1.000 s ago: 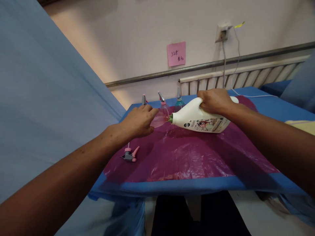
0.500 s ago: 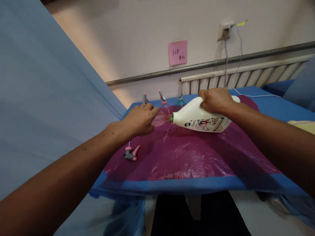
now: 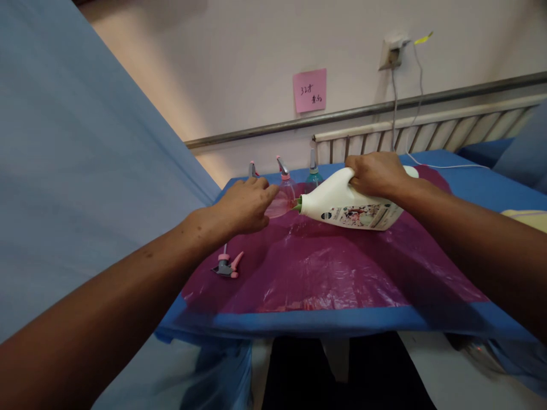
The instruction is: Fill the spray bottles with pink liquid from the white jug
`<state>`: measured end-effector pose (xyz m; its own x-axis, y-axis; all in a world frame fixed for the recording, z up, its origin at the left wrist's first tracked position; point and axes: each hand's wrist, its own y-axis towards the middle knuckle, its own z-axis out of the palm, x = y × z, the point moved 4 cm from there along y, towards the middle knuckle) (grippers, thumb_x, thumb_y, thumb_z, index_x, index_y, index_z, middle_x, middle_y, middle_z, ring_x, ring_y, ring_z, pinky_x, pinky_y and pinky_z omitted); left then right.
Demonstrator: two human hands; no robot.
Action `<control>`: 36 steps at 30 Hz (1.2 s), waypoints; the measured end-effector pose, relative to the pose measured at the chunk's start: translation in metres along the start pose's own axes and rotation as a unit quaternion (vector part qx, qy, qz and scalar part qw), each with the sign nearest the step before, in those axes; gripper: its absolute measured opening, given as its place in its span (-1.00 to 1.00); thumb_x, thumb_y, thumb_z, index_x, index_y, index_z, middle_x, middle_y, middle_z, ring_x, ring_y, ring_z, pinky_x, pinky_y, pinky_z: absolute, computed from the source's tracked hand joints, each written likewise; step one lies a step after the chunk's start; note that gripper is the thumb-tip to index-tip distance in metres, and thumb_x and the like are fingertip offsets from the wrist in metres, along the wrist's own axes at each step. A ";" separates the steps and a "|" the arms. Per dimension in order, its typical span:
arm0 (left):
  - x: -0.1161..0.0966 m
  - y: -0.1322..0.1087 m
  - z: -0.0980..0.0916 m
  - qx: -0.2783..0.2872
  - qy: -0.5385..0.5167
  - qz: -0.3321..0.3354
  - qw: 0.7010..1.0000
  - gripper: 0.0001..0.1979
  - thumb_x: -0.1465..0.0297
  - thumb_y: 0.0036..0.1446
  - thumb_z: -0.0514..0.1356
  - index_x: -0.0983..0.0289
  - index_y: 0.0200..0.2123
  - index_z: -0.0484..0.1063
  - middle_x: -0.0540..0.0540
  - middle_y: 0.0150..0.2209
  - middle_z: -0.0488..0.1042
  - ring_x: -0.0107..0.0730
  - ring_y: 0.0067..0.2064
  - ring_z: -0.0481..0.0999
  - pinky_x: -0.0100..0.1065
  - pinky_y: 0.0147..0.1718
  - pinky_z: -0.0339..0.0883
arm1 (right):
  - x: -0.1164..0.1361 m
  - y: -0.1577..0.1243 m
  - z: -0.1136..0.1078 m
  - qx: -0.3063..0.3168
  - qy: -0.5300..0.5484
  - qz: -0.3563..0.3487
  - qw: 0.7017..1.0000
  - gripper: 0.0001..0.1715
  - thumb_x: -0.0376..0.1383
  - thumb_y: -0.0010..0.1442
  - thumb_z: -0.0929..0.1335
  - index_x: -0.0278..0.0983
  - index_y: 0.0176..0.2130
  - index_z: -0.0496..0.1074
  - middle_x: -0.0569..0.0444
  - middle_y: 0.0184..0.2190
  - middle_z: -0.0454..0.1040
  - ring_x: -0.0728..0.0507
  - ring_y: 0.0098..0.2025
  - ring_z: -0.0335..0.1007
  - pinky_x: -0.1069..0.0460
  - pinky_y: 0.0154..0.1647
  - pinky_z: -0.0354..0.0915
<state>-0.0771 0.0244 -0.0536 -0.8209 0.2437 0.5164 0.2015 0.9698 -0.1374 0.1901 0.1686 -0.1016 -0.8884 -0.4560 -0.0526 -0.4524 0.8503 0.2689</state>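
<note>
My right hand point(image 3: 376, 175) is closed around the handle of a white jug point(image 3: 354, 205) with a printed label, tipped so its green-lipped mouth points left. That mouth meets the neck of a clear pinkish bottle point(image 3: 280, 206), which is tilted towards it. My left hand point(image 3: 248, 205) wraps this bottle, hiding much of it. Whether liquid is flowing I cannot make out. A grey and pink spray head point(image 3: 224, 266) lies loose below my left forearm. Behind stand a pink-collared spray bottle point(image 3: 287, 183), a teal spray bottle point(image 3: 314, 177) and another spray top point(image 3: 253, 169), partly hidden.
A shiny purple plastic sheet point(image 3: 325, 279) covers part of the blue-covered table point(image 3: 299, 320). A blue curtain point(image 3: 85, 142) hangs at left. Along the wall run a metal rail point(image 3: 256, 132) and a white cable point(image 3: 444, 166) from a socket point(image 3: 391, 52). A yellow cloth point(image 3: 527, 218) lies at right.
Almost nothing differs. Both hands, the jug and the bottle keep their places; the whole view has shifted very slightly.
</note>
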 end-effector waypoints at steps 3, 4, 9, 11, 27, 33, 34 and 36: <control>-0.001 0.000 -0.001 0.000 0.004 0.003 1.000 -0.34 0.39 0.34 0.31 0.29 0.47 0.38 0.39 0.33 0.55 0.19 0.30 0.56 0.02 0.18 0.48 | 0.000 0.000 0.000 -0.002 0.001 0.000 1.000 -0.61 -0.12 0.43 0.36 -0.12 0.12 0.65 -0.16 -0.10 0.76 -0.37 -0.15 0.62 -0.12 -0.21 0.16; -0.001 0.000 -0.002 0.002 0.003 0.003 1.000 -0.34 0.40 0.34 0.31 0.29 0.47 0.38 0.39 0.33 0.54 0.19 0.30 0.56 0.02 0.19 0.48 | 0.000 0.000 0.000 -0.001 0.002 0.000 1.000 -0.62 -0.12 0.43 0.36 -0.12 0.12 0.65 -0.16 -0.10 0.76 -0.37 -0.15 0.62 -0.12 -0.21 0.16; -0.001 0.002 -0.002 0.006 -0.001 0.002 1.000 -0.31 0.41 0.31 0.33 0.30 0.49 0.38 0.40 0.35 0.53 0.22 0.32 0.53 0.03 0.22 0.45 | 0.000 -0.001 0.000 0.004 0.004 -0.002 1.000 -0.62 -0.13 0.45 0.35 -0.12 0.12 0.65 -0.18 -0.08 0.75 -0.37 -0.15 0.61 -0.13 -0.21 0.16; -0.001 0.002 -0.002 0.004 0.001 0.003 1.000 -0.31 0.39 0.32 0.33 0.29 0.48 0.38 0.40 0.36 0.52 0.23 0.33 0.52 0.03 0.21 0.45 | 0.000 0.000 0.000 0.004 0.008 -0.001 1.000 -0.63 -0.13 0.44 0.37 -0.12 0.11 0.66 -0.18 -0.08 0.75 -0.37 -0.14 0.61 -0.14 -0.20 0.17; -0.002 0.005 -0.007 -0.012 0.014 0.016 1.000 -0.35 0.42 0.29 0.32 0.28 0.44 0.43 0.40 0.30 0.55 0.24 0.27 0.55 0.01 0.13 0.45 | -0.001 0.000 0.000 0.005 0.021 0.001 1.000 -0.63 -0.07 0.43 0.38 -0.10 0.10 0.65 -0.17 -0.09 0.75 -0.39 -0.14 0.60 -0.14 -0.19 0.17; -0.002 0.005 -0.009 -0.012 0.023 0.017 1.000 -0.36 0.44 0.29 0.32 0.29 0.43 0.43 0.40 0.29 0.56 0.22 0.27 0.56 0.00 0.14 0.45 | -0.002 0.000 0.000 0.006 0.034 0.005 0.999 -0.64 -0.05 0.43 0.40 -0.11 0.10 0.66 -0.16 -0.09 0.74 -0.37 -0.13 0.60 -0.13 -0.17 0.18; -0.002 0.005 -0.010 -0.012 0.027 0.019 0.999 -0.36 0.44 0.29 0.32 0.30 0.42 0.44 0.40 0.29 0.56 0.22 0.27 0.56 -0.01 0.14 0.46 | -0.002 0.000 0.000 0.005 0.033 0.004 0.999 -0.63 -0.05 0.44 0.40 -0.10 0.10 0.66 -0.16 -0.09 0.74 -0.37 -0.12 0.60 -0.13 -0.17 0.18; -0.003 0.005 -0.011 -0.010 0.035 0.020 0.999 -0.38 0.46 0.30 0.31 0.29 0.42 0.44 0.40 0.30 0.56 0.21 0.28 0.56 -0.01 0.15 0.46 | -0.001 0.000 0.001 0.002 0.027 0.005 1.000 -0.62 -0.05 0.45 0.38 -0.09 0.11 0.66 -0.15 -0.10 0.74 -0.36 -0.12 0.59 -0.13 -0.17 0.19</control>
<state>-0.0675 0.0289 -0.0467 -0.7721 0.2821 0.5695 0.2455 0.9589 -0.1421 0.1916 0.1690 -0.1022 -0.8870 -0.4618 0.0027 -0.4447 0.8557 0.2646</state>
